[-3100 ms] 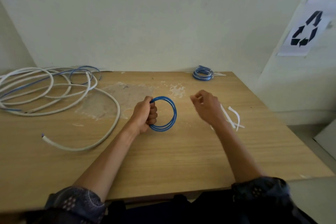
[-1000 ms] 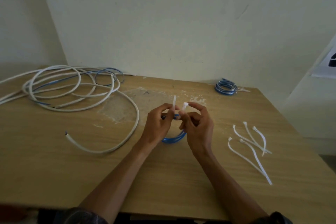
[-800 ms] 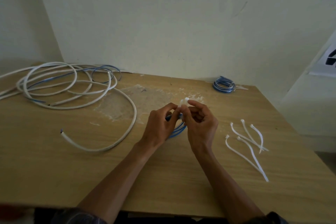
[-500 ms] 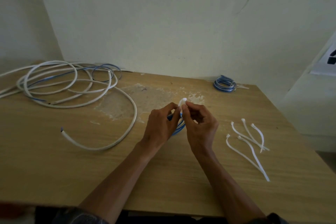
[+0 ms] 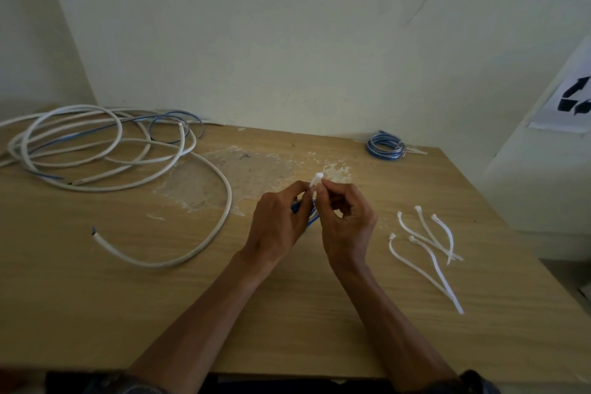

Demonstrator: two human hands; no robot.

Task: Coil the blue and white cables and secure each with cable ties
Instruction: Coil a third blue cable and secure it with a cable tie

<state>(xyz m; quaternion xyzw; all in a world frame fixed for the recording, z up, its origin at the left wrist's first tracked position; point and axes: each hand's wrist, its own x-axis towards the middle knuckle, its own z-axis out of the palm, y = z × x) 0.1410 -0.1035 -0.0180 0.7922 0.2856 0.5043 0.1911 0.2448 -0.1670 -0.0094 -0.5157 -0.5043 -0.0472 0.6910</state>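
Observation:
A small blue cable coil [image 5: 309,217] sits between my two hands at the table's middle, mostly hidden by my fingers. My left hand [image 5: 277,224] holds the coil and pinches one end of a white cable tie [image 5: 316,181]. My right hand [image 5: 347,223] pinches the tie's other end right beside it, thumb and forefinger meeting at the tie's tip above the coil. A long white cable [image 5: 204,166] lies loose at the left, tangled with a blue cable [image 5: 96,132].
Several spare white cable ties [image 5: 428,243] lie to the right of my right hand. A tied blue coil [image 5: 385,145] rests at the table's far edge by the wall. The wooden table [image 5: 96,313] ends near my body; a recycling sign [image 5: 575,99] hangs at right.
My right hand fetched a cable tie and came to the coil. The tie's two upright ends, apart a second ago, are now pinched together between both hands.

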